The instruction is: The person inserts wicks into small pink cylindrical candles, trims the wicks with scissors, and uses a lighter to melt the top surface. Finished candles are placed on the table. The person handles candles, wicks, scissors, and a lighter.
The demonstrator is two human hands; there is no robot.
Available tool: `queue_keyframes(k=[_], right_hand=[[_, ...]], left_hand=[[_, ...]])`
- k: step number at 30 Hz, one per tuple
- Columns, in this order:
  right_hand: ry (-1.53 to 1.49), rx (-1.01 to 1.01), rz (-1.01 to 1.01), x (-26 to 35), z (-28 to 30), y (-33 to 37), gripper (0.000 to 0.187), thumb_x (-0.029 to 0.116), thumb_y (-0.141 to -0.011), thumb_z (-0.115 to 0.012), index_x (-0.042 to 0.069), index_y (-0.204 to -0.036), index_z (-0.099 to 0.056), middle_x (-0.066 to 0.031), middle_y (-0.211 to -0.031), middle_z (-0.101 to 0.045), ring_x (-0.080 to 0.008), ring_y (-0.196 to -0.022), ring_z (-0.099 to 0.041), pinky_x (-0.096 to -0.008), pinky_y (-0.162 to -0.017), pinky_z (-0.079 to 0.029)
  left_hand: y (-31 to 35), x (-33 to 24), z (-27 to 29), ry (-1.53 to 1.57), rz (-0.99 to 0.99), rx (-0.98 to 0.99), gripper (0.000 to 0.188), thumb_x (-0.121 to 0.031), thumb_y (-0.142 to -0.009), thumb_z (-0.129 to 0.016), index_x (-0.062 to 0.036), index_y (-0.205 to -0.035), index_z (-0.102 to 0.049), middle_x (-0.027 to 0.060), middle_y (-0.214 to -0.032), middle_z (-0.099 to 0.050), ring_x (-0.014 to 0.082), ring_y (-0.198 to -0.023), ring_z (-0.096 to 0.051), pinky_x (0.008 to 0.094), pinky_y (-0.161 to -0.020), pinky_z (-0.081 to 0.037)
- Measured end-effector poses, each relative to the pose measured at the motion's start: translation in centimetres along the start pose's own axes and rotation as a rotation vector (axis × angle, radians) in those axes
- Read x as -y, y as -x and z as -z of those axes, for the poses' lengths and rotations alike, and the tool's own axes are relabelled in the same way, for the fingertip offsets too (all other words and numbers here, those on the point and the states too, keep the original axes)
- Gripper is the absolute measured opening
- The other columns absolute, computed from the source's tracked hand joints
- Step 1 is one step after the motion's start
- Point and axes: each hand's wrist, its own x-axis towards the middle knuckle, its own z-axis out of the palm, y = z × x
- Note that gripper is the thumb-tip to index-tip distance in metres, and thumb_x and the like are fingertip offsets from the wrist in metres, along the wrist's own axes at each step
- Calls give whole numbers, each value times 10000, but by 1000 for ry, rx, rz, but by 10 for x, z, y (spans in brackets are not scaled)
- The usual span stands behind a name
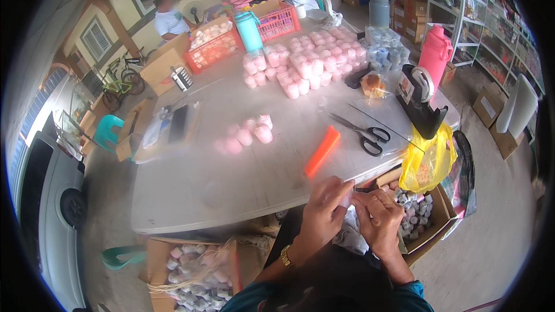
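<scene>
At the table's near edge my left hand [325, 211], a gold bracelet at its wrist, is closed on a small pale pink piece [346, 199], mostly hidden by the fingers. My right hand [378, 216] meets it there, fingers pinched round a slim dark tool [365, 189] whose kind I cannot make out. A white cloth [354, 234] lies below the hands. Just beyond them, on the table [260, 179], are an orange wedge-shaped object [322, 151] and black-handled scissors [365, 134]. Several small pink cylinders [245, 134] stand loose farther left.
Boxes of small white and pink pieces sit at lower left [199, 271] and right [436, 219]. A yellow plastic bag [426, 159] overhangs the right box. Behind it are a tape dispenser [421, 101] and pink bottle [435, 55]. Stacked pink packs [312, 60] fill the far side; people sit beyond.
</scene>
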Motion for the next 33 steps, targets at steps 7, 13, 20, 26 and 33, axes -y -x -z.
queue_keyframes(k=[7,13,20,26,33], right_hand=[[-18,-52,-11,-5,6,2,168,-4,-711,-741,-1,-872,-695,-103,-714,-606,-268,-601,-609,-341,-539,-480],[-39,25,-117,-2,12,5,227,-60,-746,-690,-7,-967,-691,-110,-747,-563,-272,-701,-566,-372,-630,-472],[-84,97,-74,-7,17,2,266,-75,-747,-677,-5,-1003,-669,-119,-756,-598,-276,-711,-609,-347,-641,-488],[-146,107,-154,-9,18,1,169,-56,-743,-697,9,-881,-624,-123,-746,-616,-288,-653,-622,-347,-598,-491],[-164,135,-202,-9,18,3,167,-68,-713,-706,16,-837,-633,-86,-738,-621,-219,-667,-604,-310,-621,-476]], left_hand=[[-2,-5,-6,9,-2,16,522,103,-739,-632,-91,-1224,-614,132,-1101,-569,295,-978,-588,357,-761,-515],[-2,-5,-14,14,-14,41,576,113,-718,-627,-97,-1253,-594,131,-1105,-564,300,-972,-587,362,-749,-519],[-2,-3,-13,-10,-26,61,593,119,-708,-629,-96,-1259,-589,132,-1110,-558,302,-973,-587,364,-752,-522],[-3,-5,-10,-15,-18,23,558,125,-660,-693,-84,-1176,-643,116,-1061,-598,259,-923,-626,326,-749,-532],[1,-3,-8,5,-22,53,539,126,-675,-683,-85,-1170,-643,109,-1084,-589,259,-929,-621,328,-752,-530]])
